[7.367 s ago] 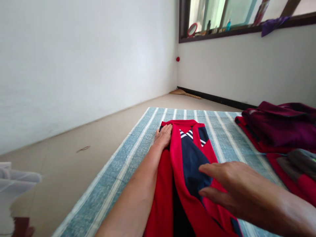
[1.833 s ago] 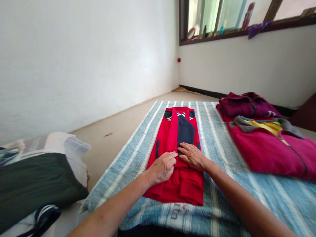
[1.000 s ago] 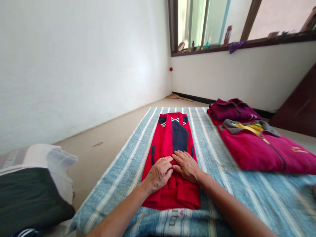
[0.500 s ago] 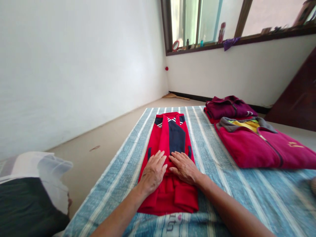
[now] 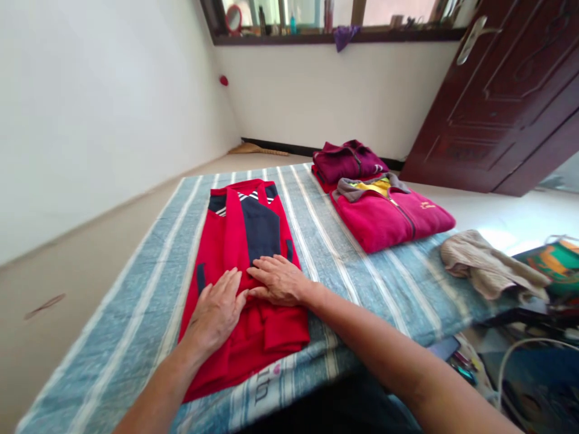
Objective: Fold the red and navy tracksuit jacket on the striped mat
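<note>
Garment (image 5: 217, 241), red with a navy front panel and white-striped collar trim, folded flat and lying lengthwise at the centre of a blue-and-white striped mat (image 5: 131, 319). Left hand (image 5: 216, 314): open, palm down, fingers spread on the garment's lower half, gripping nothing. Right hand (image 5: 277, 280): open, palm down, resting flat on the same garment at 2 o'clock from the left hand, with its fingertips just beside the left hand's fingers; no grip. From the garment, at 2 o'clock on the mat: folded maroon jacket (image 5: 348, 161), under which a red layer shows, and just in front of it a folded magenta fleece jacket (image 5: 389, 220) with grey collar and zip. At 3 o'clock, on the mat's edge: crumpled beige cloth (image 5: 484, 265). At 1 o'clock, beyond the mat: dark brown panelled door (image 5: 502, 102) with metal handle (image 5: 470, 39). At 12 o'clock: broom (image 5: 257, 149) on the floor by the wall, below a window ledge (image 5: 335, 36) carrying a purple cloth (image 5: 344, 37). At 4 o'clock, on the floor: white cable (image 5: 520, 355).
</note>
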Tool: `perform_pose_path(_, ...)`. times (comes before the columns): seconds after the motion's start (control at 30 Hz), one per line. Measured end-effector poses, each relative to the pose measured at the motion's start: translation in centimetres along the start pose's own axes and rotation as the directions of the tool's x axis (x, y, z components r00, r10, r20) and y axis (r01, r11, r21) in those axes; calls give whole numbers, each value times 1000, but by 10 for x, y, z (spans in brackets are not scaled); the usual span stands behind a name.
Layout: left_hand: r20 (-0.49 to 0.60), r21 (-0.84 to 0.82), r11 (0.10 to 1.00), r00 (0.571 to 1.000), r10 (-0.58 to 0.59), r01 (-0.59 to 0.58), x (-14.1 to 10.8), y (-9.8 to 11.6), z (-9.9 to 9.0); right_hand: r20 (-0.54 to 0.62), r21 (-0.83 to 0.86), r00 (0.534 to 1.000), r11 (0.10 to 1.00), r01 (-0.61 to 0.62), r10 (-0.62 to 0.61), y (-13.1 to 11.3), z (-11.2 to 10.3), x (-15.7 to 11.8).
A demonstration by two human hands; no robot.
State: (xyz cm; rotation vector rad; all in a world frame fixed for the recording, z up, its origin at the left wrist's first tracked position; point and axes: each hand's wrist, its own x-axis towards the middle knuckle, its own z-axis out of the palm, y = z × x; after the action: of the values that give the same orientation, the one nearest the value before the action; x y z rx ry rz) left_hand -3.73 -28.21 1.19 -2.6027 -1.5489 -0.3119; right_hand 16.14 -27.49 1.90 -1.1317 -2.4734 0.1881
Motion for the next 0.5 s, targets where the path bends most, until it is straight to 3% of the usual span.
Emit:
perform_pose_path(0.23, -40, -19, 1000, 999, 17, -17, 0, -6, 10, -34, -51, 999, 999, 17, -18, 1, -2, 0)
perform_pose_path(0.5, -7, -5, 1000, 1000, -1, 1, 1, -2, 8, -33, -67, 999, 998, 20, -22, 0, -3, 0)
